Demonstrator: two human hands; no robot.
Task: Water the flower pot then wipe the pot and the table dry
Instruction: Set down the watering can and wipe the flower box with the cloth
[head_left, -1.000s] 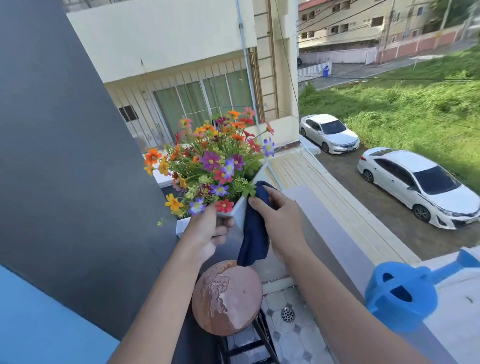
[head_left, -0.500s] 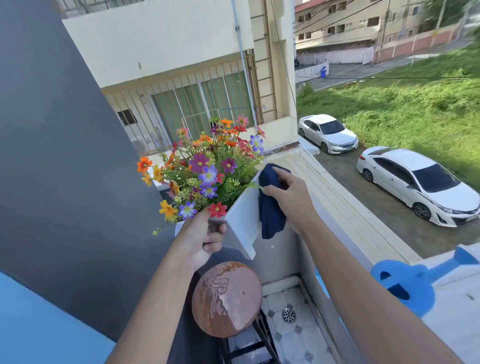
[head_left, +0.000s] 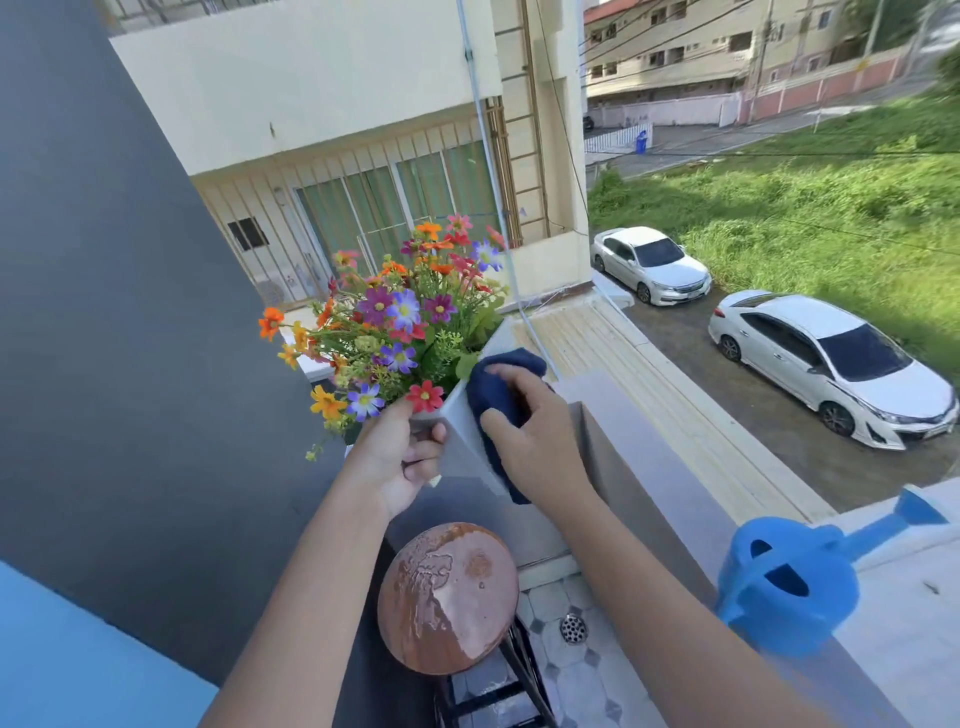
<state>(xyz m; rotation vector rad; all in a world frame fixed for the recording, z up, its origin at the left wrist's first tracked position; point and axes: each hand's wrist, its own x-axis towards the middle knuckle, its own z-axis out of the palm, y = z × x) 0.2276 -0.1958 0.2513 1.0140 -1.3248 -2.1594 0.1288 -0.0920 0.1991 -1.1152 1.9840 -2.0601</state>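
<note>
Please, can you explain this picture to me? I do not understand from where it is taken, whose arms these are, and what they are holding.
There is no machine here. A person wears a camera on the head, so you look forward and down along that person's own two arms. It is a balcony, with cars and grass far below.

The left hand holds a white flower pot full of coloured flowers, lifted and tilted. The right hand presses a dark blue cloth against the pot's side, wiping it.

Below stands a small round brown table, with water on its top. On the ledge at the right rests a blue watering can, which nobody holds.
</note>
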